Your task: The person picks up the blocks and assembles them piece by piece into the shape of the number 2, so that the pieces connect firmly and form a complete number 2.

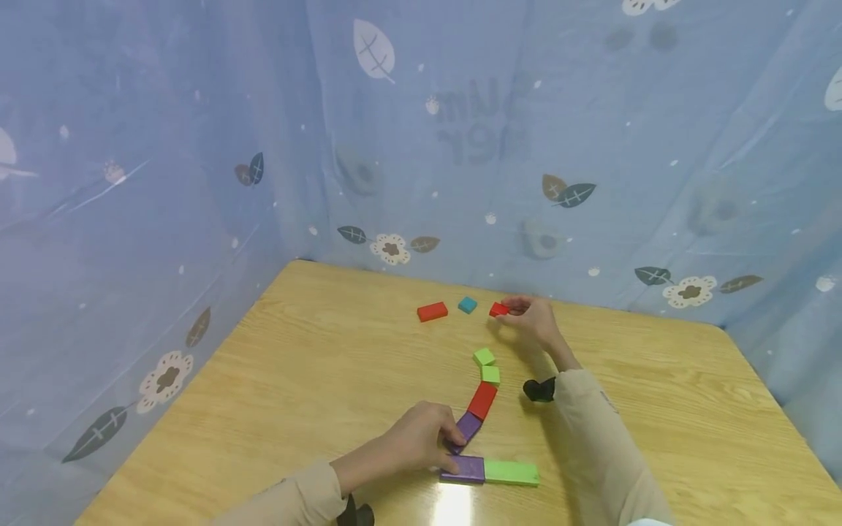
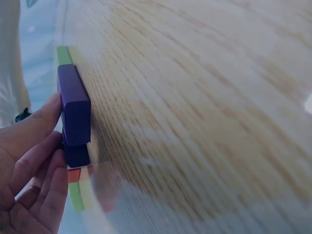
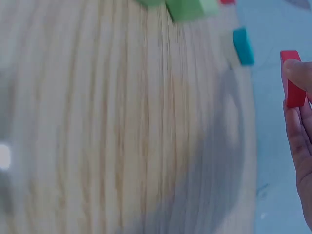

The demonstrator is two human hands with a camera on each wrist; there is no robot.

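Note:
Low at the middle of the head view, my left hand [image 1: 424, 436] rests over two purple blocks. Its thumb touches the near purple block [image 1: 468, 470], and its fingers touch the slanted purple block [image 1: 470, 425], partly hidden under them. Both purple blocks also show in the left wrist view, the closer one [image 2: 76, 117] in front. Farther back, my right hand [image 1: 534, 321] pinches a small red block [image 1: 498, 310] between thumb and fingers. That red block [image 3: 294, 80] appears at the right edge of the right wrist view.
A long green block [image 1: 511, 473] lies end to end with the near purple one. From the slanted purple block, a red block [image 1: 483, 401] and two small green blocks [image 1: 490, 375] curve away. Farther back lie a blue block [image 1: 468, 305] and another red block [image 1: 432, 312], before a curtain [image 1: 460, 183].

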